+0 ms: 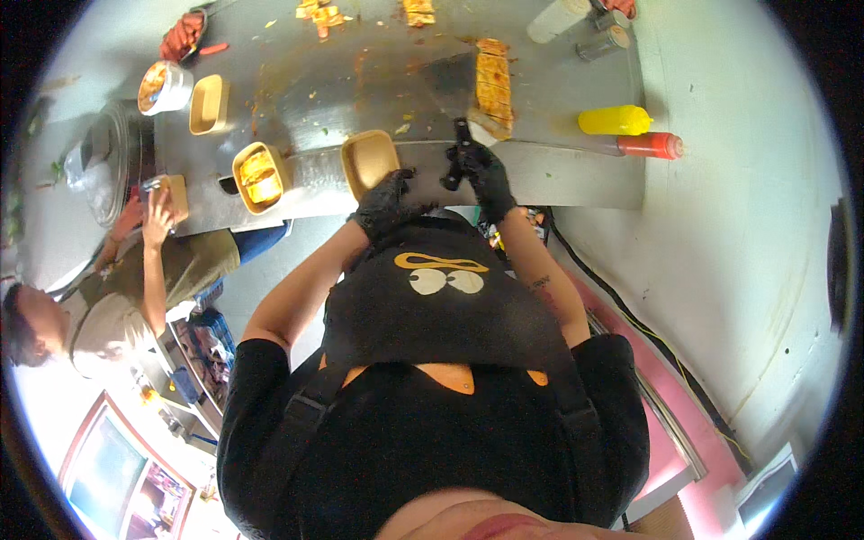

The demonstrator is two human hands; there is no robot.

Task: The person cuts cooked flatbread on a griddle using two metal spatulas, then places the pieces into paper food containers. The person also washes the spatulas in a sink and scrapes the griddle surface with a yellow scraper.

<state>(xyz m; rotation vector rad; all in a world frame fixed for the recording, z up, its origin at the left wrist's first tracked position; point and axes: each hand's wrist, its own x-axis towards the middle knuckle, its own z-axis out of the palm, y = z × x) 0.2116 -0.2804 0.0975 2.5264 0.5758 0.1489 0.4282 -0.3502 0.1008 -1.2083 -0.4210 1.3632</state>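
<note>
My right hand (480,172), in a black glove, grips the dark handle of a broad metal scraper (449,81), whose blade lies by the left side of a cut, browned pancake-like strip (493,81) on the steel griddle. A whitish piece (482,131) shows at the strip's near end. My left hand (388,202), gloved too, is at the near edge of a kraft paper tray (370,162) with no food in it; whether it grips the tray I cannot tell. To the left stands a second paper tray (285,177) holding cut pieces of browned food (260,177).
A yellow squeeze bottle (613,120), a red one (651,145) and shakers (604,44) stand at the right. A white tub (172,86) and another paper tray (219,104) sit at the left. A co-worker's hands (158,212) hold a phone-like object near a paper container (177,196).
</note>
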